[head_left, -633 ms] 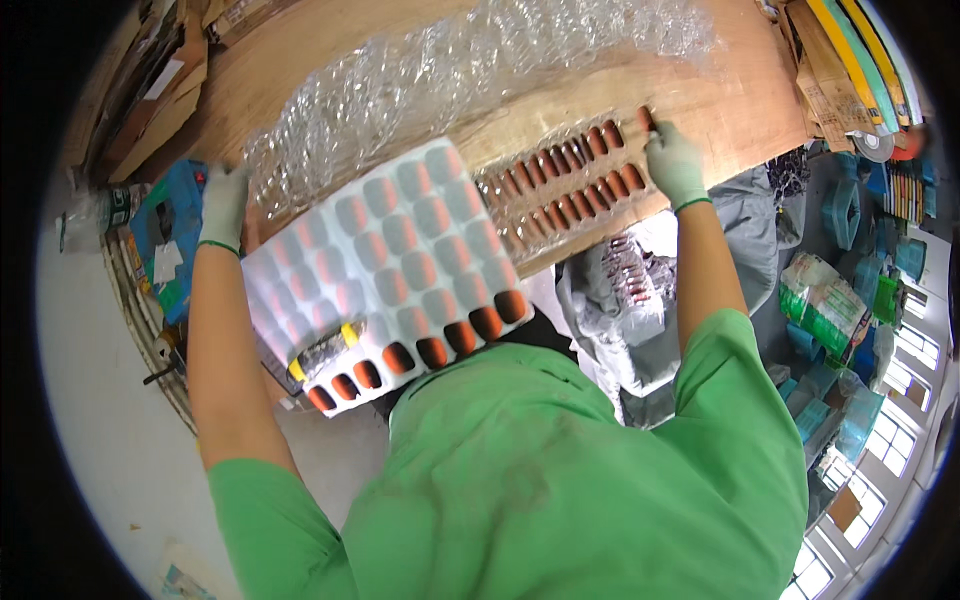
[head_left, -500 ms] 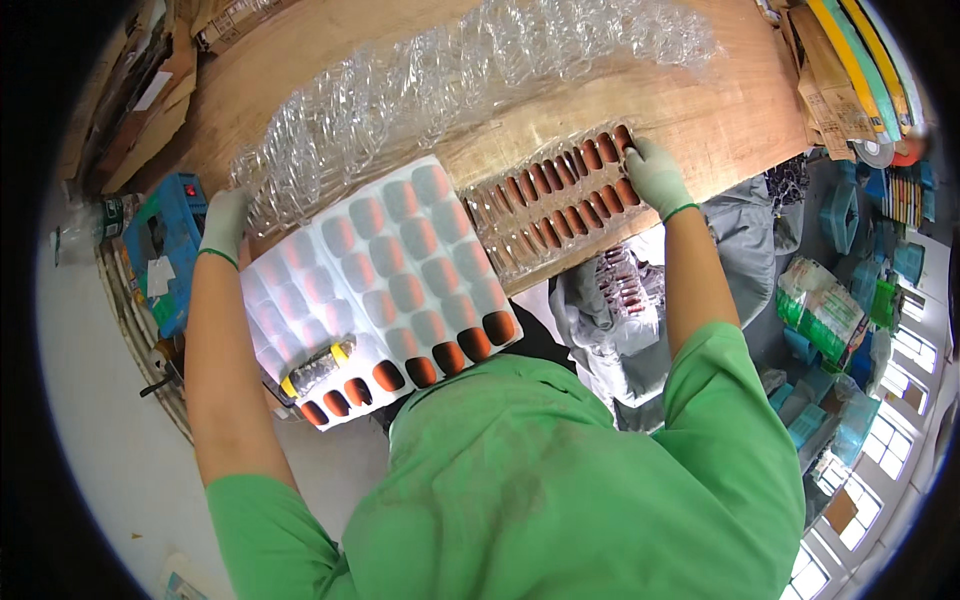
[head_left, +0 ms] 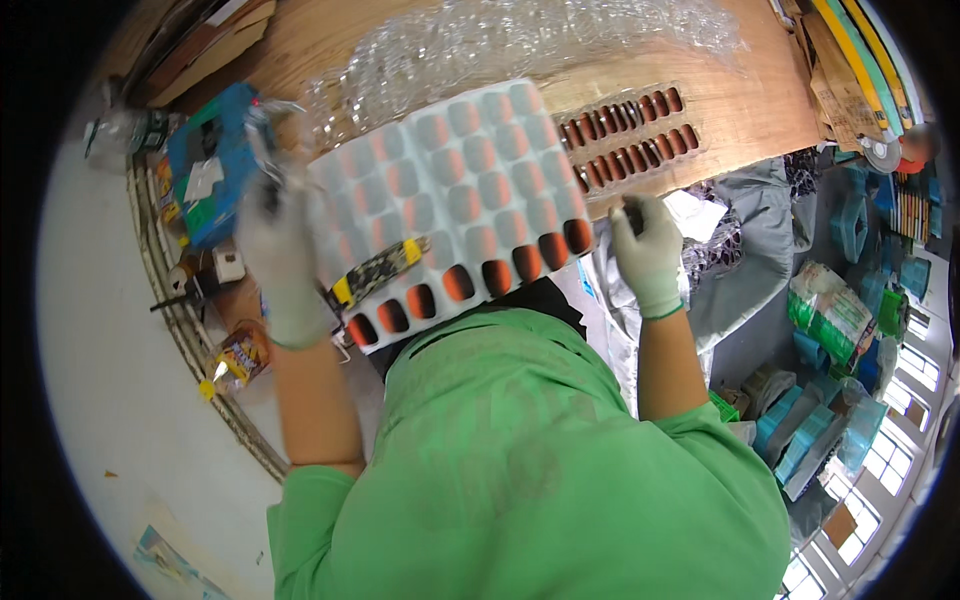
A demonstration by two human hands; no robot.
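Observation:
A white sheet leans across the bench edge before me, bearing rows of dark-to-orange tinted lenses under a hazy cover. Its bottom row of lenses shows uncovered. On the sheet lies a yellow-and-black utility knife. My gloved right hand is closed by the sheet's right edge, with a small dark lens between thumb and fingers. Beyond it rests a clear tray holding two rows of similar lenses. My gloved left hand, smeared by motion, is at the sheet's left edge; something dark shows near its fingers.
Clear empty-looking plastic trays run along the back of the wooden bench. A blue box-like device stands at the left, cardboard behind it. Grey sheeting hangs below the bench at right.
My right hand has left the lens tray and come back toward me with a dark lens. My left hand has moved right and nearer. In the picture, sheet and tray sit further right.

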